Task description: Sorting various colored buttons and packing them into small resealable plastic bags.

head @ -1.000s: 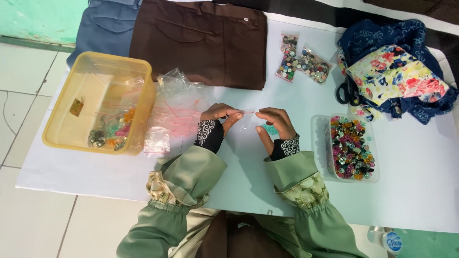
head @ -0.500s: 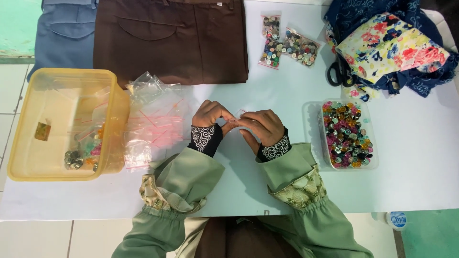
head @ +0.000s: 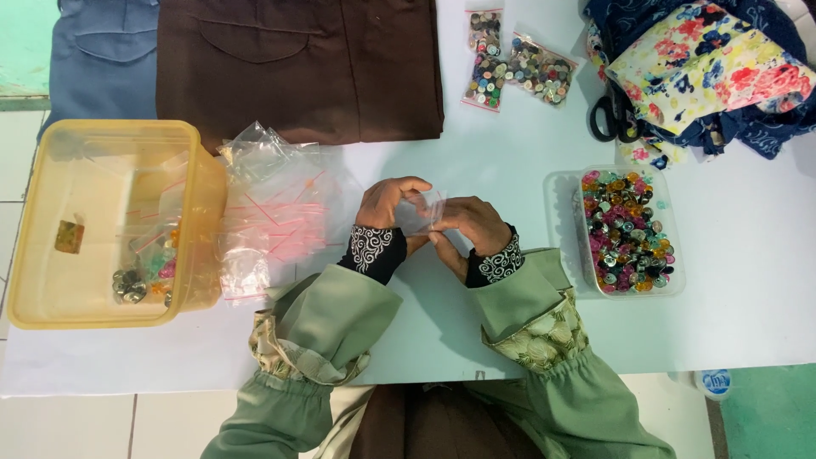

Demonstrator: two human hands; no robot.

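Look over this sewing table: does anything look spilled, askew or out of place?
Nothing is spilled. The buttons stay inside the clear tray and two small bags. Only the empty plastic bags lie in a loose, crumpled heap beside the yellow tub.

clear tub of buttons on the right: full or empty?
Nearly full. The clear rectangular plastic tub holds mixed coloured buttons heaped close to its rim, with no bare floor showing; it has no lid on.

I see a small clear bag (head: 421,212) pinched between my left hand (head: 387,204) and right hand (head: 472,223), a heap of clear pink-striped bags (head: 272,212) left of it, and two button-filled clear packets (head: 514,64) far.
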